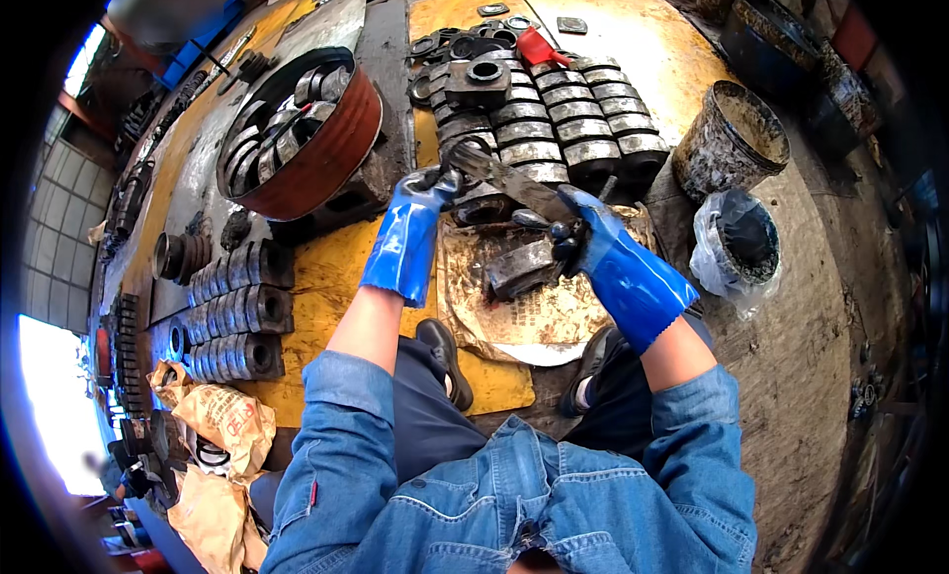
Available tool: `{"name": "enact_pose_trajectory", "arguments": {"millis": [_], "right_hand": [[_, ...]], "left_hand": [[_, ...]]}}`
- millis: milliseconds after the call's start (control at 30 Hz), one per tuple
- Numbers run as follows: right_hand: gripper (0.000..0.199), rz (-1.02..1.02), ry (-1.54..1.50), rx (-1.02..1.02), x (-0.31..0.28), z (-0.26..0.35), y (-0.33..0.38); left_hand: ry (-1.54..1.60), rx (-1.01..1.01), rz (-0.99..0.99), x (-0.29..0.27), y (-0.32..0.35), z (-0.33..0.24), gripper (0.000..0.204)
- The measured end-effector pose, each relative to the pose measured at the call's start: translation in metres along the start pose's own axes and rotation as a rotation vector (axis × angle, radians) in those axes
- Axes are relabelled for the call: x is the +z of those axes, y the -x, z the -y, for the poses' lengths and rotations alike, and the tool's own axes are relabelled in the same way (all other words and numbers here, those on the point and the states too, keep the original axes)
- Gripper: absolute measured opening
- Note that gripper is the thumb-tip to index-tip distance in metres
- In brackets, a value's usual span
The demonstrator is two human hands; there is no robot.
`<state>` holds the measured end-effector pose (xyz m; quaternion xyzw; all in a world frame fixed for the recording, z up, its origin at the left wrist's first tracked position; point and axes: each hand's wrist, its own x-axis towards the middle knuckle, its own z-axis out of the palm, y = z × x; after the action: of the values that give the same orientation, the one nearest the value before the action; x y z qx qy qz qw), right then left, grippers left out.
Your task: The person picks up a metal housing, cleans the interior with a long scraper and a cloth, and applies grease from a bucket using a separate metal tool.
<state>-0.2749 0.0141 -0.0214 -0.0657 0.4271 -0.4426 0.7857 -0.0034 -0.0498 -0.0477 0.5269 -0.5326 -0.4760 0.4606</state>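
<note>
Grimy yellow floor (326,277), ring stacks (568,119) and red tub (316,144) around blue-gloved hands, left (420,203) gripping a blade (509,178), right (573,238) clutching a metal block (519,267)

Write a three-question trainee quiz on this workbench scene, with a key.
1. True or false: both hands wear blue gloves.
2. Which hand grips the grey metal block? A left hand B right hand
3. Fill in: the rust-red basin holds metal ____.

Key: 1 true. 2 B; the left hand holds the end of a flat greasy blade instead. 3 rings.
</note>
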Motion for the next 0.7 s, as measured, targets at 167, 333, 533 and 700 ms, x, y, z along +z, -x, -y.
{"name": "enact_pose_trajectory", "arguments": {"millis": [167,333,533,700], "right_hand": [[0.03,-0.031,0.0,-0.055,-0.012,0.016,0.025],[0.028,0.109,-0.027,0.051,-0.015,0.013,0.023],[0.028,0.058,-0.006,0.029,-0.006,0.003,0.019],[0.028,0.029,0.099,-0.049,-0.002,0.0,0.029]], "left_hand": [[0.181,-0.201,0.0,-0.014,0.012,-0.018,0.024],[0.266,-0.28,-0.002,-0.021,0.016,-0.021,0.024],[0.314,-0.322,-0.014,-0.02,0.013,-0.016,0.024],[0.338,-0.324,-0.031,-0.019,0.005,-0.008,0.024]]}}
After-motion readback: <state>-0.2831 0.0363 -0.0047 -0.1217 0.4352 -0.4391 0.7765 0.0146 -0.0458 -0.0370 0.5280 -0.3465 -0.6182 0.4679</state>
